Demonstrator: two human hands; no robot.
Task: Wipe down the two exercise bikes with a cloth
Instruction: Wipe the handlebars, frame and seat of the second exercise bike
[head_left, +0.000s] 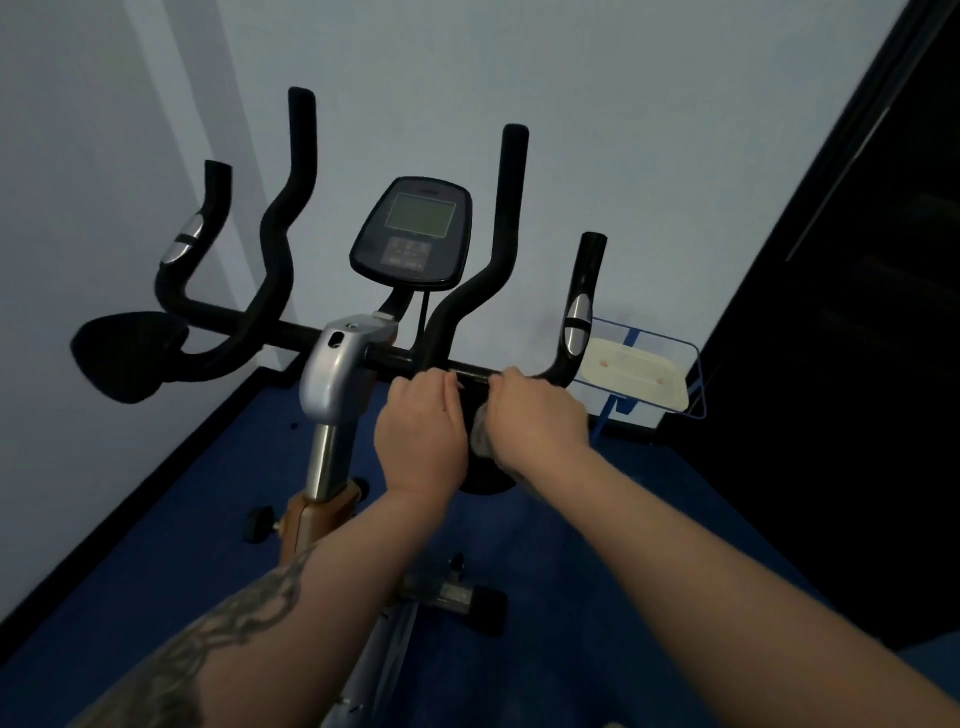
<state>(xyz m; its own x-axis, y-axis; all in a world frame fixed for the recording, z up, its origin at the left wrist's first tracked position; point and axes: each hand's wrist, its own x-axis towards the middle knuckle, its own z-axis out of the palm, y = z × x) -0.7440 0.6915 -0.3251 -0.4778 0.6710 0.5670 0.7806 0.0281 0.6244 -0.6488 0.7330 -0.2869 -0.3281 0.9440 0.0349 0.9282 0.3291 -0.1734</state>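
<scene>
An exercise bike stands before me, with black handlebars (291, 332), a grey console (413, 234) and a silver stem (332, 374). Both my hands are on the right half of the crossbar, over the right black elbow pad (485, 475). My left hand (421, 431) curls its fingers over the bar. My right hand (535, 421) grips a grey cloth (480, 434), which peeks out between the two hands and is mostly hidden. The left elbow pad (124, 356) juts out at the far left. Only one bike is in view.
Blue carpet (597, 545) covers the floor, with pale walls behind and to the left. A blue wire rack (691, 364) holding a cream tray (634, 371) stands at the right by a dark panel (857, 312). The bike's front foot and wheels (467, 597) lie below my arms.
</scene>
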